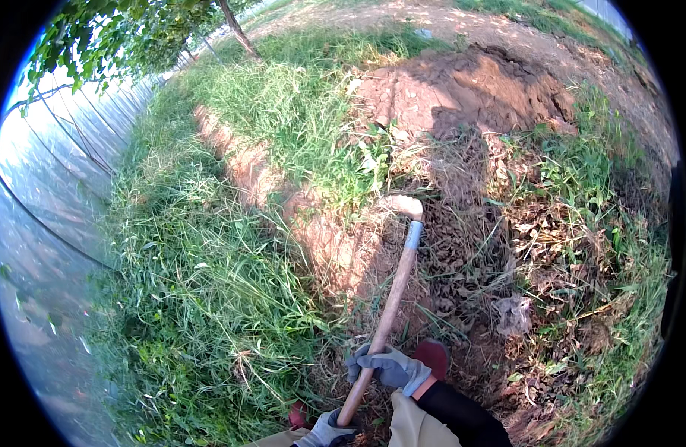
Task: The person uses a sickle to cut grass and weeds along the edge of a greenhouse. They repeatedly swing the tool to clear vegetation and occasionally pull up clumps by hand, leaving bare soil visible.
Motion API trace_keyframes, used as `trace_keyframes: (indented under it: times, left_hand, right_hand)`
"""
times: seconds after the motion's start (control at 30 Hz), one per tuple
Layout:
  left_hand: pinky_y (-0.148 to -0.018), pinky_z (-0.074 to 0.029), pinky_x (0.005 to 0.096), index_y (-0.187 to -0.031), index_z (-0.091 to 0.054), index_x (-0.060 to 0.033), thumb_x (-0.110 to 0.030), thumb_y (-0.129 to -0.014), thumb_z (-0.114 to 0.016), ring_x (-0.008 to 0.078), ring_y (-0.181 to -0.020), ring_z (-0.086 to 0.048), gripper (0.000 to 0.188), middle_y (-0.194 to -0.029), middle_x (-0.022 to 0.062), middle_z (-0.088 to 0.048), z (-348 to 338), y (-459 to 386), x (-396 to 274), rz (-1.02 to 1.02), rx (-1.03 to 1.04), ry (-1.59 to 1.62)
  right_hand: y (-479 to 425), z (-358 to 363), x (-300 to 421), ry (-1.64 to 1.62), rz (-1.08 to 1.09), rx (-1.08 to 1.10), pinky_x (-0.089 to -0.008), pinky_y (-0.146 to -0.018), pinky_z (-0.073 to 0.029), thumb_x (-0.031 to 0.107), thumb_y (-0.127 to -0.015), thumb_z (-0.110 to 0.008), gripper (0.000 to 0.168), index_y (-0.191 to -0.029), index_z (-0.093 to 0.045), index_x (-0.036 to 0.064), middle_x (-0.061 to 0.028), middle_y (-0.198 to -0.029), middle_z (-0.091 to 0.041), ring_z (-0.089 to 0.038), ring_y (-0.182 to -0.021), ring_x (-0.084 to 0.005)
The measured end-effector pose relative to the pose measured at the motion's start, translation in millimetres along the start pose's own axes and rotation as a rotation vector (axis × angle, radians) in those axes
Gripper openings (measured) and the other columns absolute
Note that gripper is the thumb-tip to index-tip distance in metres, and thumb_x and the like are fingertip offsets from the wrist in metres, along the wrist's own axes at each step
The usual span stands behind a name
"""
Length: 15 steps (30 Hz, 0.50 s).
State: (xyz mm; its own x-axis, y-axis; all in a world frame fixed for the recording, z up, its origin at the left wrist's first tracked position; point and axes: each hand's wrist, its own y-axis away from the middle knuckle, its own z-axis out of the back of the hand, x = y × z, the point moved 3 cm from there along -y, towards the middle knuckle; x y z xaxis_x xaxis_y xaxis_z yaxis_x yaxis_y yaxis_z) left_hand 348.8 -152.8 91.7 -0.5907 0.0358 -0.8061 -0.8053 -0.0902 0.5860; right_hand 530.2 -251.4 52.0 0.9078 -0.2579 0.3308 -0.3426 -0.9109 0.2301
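A hoe with a long wooden handle (392, 302) slants up from the bottom of the view, a pale metal ferrule (413, 234) near its top. Its curved neck (403, 204) bends left; the blade is not clearly visible against the soil and grass. Gloved in grey, my right hand (388, 366) is closed round the lower part of the shaft. My left hand (327, 431), also in a grey glove, grips the handle's end at the bottom edge, partly cut off. Red shoes show beside the hands, the clearer one (432, 357) just right of my right hand.
Tall grass (208, 313) covers the left, beside a plastic film wall (46, 223) with curved ribs. A shallow soil furrow (320, 240) runs diagonally. Dry leaves (535, 229) and a plastic scrap (512, 314) lie right. A soil mound (460, 89) and a thin tree trunk (239, 31) stand further off.
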Motion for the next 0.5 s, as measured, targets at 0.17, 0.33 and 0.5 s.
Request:
trace_keyframes:
  times: [0.17,0.33,0.5]
  left_hand:
    - [-0.069,-0.047,0.0370,-0.098,-0.054,-0.0068,-0.026,-0.067,-0.069,0.0253,-0.077,-0.060,0.040,-0.085,0.0089,-0.061,-1.8,-49.1,-3.9,-0.180,-0.077,-0.801]
    - [-0.068,-0.046,0.0408,-0.104,-0.053,-0.0099,-0.028,-0.063,-0.066,0.0305,-0.082,-0.058,0.046,-0.092,0.0096,-0.059,1.3,-68.8,-53.9,-0.424,-0.069,-0.921]
    - [-0.068,-0.048,0.0348,-0.102,-0.054,-0.0082,-0.033,-0.069,-0.070,0.0226,-0.077,-0.061,0.044,-0.087,0.0088,-0.062,-27.1,-29.2,34.5,-0.176,-0.061,-0.489]
  right_hand:
    - [34.9,-32.7,49.4,-0.043,0.441,0.286,-0.0464,-0.071,-0.042,0.010,-0.076,-0.064,0.015,-0.088,-0.055,0.006,-0.0115,-0.077,-0.057,-0.055,-0.072,-0.0280]
    - [54.0,-39.3,67.6,0.029,0.719,0.419,-0.0509,-0.069,-0.041,0.025,-0.086,-0.049,0.018,-0.089,-0.055,0.007,-0.0124,-0.074,-0.057,-0.055,-0.065,-0.0289]
    - [36.1,-29.8,36.8,0.082,0.269,0.314,-0.0421,-0.070,-0.046,0.007,-0.079,-0.062,0.018,-0.096,-0.058,0.004,-0.0097,-0.085,-0.060,-0.057,-0.075,-0.0233]
